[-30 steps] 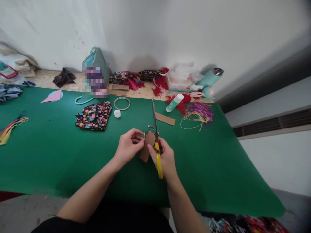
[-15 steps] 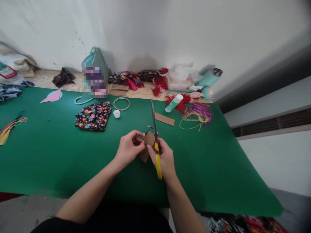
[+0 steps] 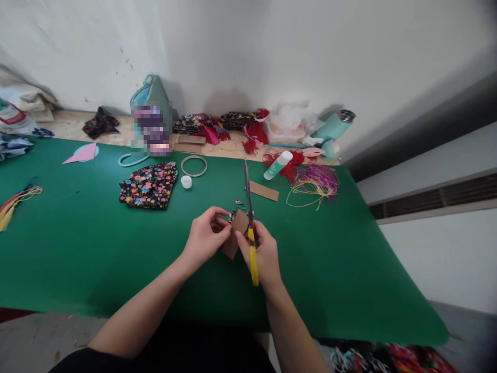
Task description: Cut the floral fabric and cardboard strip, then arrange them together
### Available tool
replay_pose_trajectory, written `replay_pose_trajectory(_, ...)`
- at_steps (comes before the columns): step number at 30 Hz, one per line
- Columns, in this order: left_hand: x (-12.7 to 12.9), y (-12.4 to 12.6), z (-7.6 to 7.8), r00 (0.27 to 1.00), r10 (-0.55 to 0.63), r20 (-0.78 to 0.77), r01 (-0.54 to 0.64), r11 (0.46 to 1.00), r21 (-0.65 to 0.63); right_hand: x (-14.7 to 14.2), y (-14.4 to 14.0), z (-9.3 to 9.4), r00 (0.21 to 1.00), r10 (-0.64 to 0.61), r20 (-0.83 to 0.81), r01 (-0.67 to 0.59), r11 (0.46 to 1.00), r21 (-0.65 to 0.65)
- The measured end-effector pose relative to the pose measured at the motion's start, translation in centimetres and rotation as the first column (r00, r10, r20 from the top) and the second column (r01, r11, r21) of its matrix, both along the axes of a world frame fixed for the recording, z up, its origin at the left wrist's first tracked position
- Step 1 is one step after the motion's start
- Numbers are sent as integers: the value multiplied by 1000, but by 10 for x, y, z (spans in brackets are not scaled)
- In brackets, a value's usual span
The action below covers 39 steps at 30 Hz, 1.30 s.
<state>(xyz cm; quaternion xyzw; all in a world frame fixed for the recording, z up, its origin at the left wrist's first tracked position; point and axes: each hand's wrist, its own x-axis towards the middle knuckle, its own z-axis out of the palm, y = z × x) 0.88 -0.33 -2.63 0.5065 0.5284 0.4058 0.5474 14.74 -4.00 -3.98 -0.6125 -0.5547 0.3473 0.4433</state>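
My left hand (image 3: 207, 233) pinches the left edge of a brown cardboard strip (image 3: 235, 235) with dark floral fabric showing around its far end. On the other side, my right hand (image 3: 264, 254) has its thumb on the cardboard and also holds yellow-handled scissors (image 3: 253, 254), blades pointing away from me. Part of the fabric is hidden behind the fingers. Small fabric scraps (image 3: 239, 202) lie just beyond the hands. Another cardboard strip (image 3: 264, 191) lies past the scissors, near a glue stick (image 3: 278, 166).
Folded floral fabric (image 3: 149, 186), a white cap (image 3: 186, 182) and a tape ring (image 3: 194, 166) lie left of centre on the green table (image 3: 116, 259). Purple and yellow threads (image 3: 320, 184) are at right. A teal bottle (image 3: 336, 127) and a pouch (image 3: 161, 98) stand at the back.
Almost nothing differs. The scissors have shifted very slightly to the right, while both hands keep their hold on the cardboard.
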Motion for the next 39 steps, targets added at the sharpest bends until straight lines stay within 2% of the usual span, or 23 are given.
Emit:
replay_pose_trajectory(10,0,-2,-2,998,11,-54,-6,997,83,-1,1,1,1000,-10,14,10,1000,16)
replay_pose_trajectory(20,0,2,2,999,47,23,-47,999,-27,-1,1,3,1000,-25,6,25,1000,18)
replay_pose_trajectory(26,0,1,3,1000,10,23,-10,1000,24,-1,0,1,1000,-18,6,18,1000,13)
replay_pose_trajectory(32,0,-1,-1,999,15,-44,-11,995,94,-2,0,0,1000,9,-10,-9,1000,17)
replay_pose_trajectory(39,1,0,-1,999,40,9,-40,998,53,-1,0,2,1000,-4,15,4,1000,16)
